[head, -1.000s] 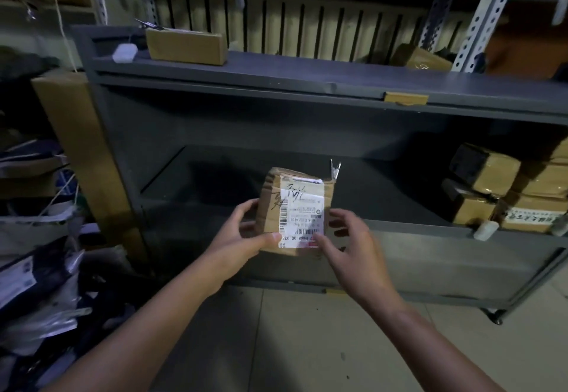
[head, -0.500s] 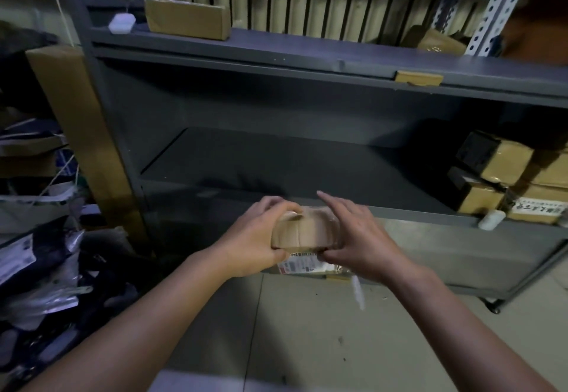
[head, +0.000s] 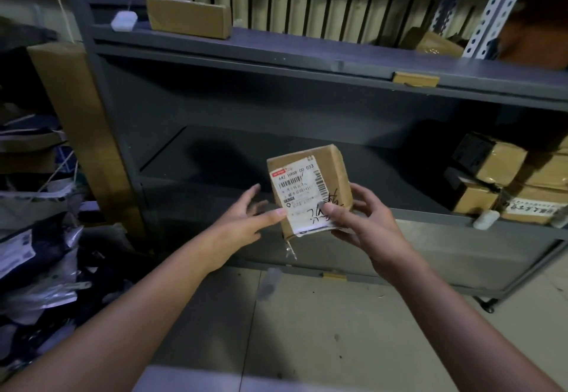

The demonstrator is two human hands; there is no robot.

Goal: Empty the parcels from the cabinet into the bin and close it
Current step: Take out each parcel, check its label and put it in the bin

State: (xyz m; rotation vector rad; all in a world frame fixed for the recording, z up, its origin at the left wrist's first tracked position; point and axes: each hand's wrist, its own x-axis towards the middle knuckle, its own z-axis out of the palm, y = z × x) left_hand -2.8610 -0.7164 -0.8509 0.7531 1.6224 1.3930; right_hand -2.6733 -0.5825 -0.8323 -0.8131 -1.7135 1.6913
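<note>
A small brown cardboard parcel [head: 309, 187] with a white shipping label and black handwriting is held upright in front of the grey metal cabinet [head: 307, 63]. My right hand [head: 359, 218] grips its lower right corner, thumb on the label. My left hand [head: 246, 215] has straight fingers, and its thumb tip touches the parcel's left edge. A stack of several taped brown parcels [head: 504, 182] sits on the right end of the cabinet's lower shelf [head: 215, 158]. No bin shows in the frame.
Another cardboard box [head: 189, 17] and a small white object [head: 124, 20] lie on the cabinet top. A tall cardboard piece [head: 83, 133] leans at the cabinet's left side. Dark bagged packages [head: 37, 253] are piled on the floor at left. A clip tag [head: 290, 248] dangles beneath the parcel.
The parcel has been turned over between both hands, so the label is now upside down. My left hand has loosened from gripping it to just touching its edge.
</note>
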